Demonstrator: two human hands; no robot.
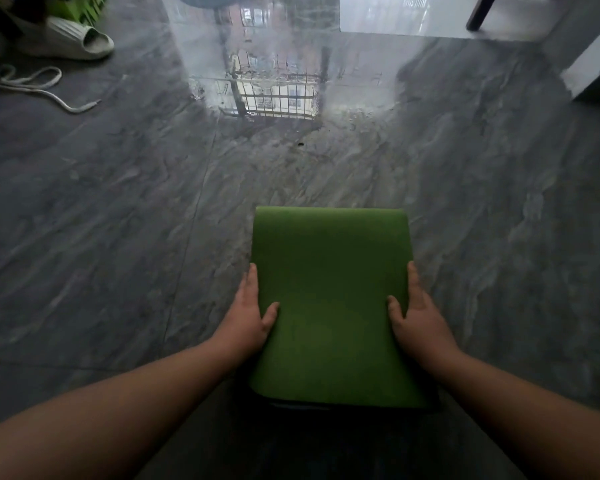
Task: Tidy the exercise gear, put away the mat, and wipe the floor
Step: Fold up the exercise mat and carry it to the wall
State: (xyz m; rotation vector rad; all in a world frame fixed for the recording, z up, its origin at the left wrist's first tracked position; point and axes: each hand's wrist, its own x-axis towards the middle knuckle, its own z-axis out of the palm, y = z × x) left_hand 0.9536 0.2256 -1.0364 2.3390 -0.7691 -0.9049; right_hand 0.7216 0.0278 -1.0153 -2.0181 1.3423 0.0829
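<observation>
Mat [329, 299]: plain mid-green, no print, with a darker, near-black edge showing along its near end. Floor [118, 220]: dark grey, glossy, marbled with paler grey veining; thin dark joint lines between tiles, and a bright whitish reflection with a grid of dark bars at the far side. Slipper [73, 41]: off-white, ribbed; cord [32, 86]: white; crate [84, 8] behind the slipper: bright lime green.

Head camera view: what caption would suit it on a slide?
Both hands, left and right, hold a folded green mat above the glossy grey floor.
</observation>
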